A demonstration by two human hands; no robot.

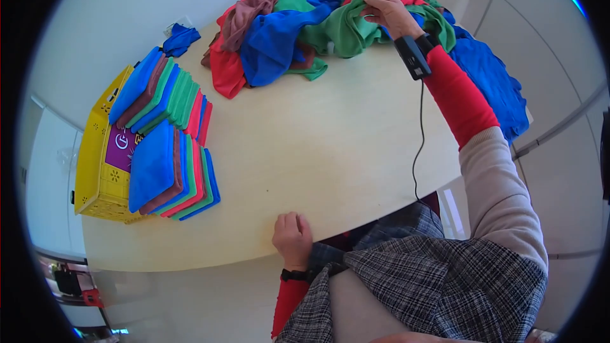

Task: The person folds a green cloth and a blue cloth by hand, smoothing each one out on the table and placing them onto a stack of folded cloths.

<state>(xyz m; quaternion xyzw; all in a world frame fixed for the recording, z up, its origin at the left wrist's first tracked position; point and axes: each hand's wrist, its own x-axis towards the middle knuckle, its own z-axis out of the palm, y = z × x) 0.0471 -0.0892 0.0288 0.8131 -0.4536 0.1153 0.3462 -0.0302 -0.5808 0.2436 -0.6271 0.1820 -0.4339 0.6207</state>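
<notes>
My right hand reaches to the far side of the table and pinches the edge of a green cloth between thumb and fingers. The cloth is part of a loose heap, with a crumpled blue cloth, a red cloth and a brown cloth beside it. At the table's near edge my left hand rests with its fingers curled in and nothing visible in them. A black device with a cable is strapped to my right wrist.
Two rows of folded cloths in blue, brown, green and red stand on the left, against a yellow plastic basket. A small blue cloth lies near the wall. More blue cloth hangs at the table's right edge. The cable crosses the tabletop.
</notes>
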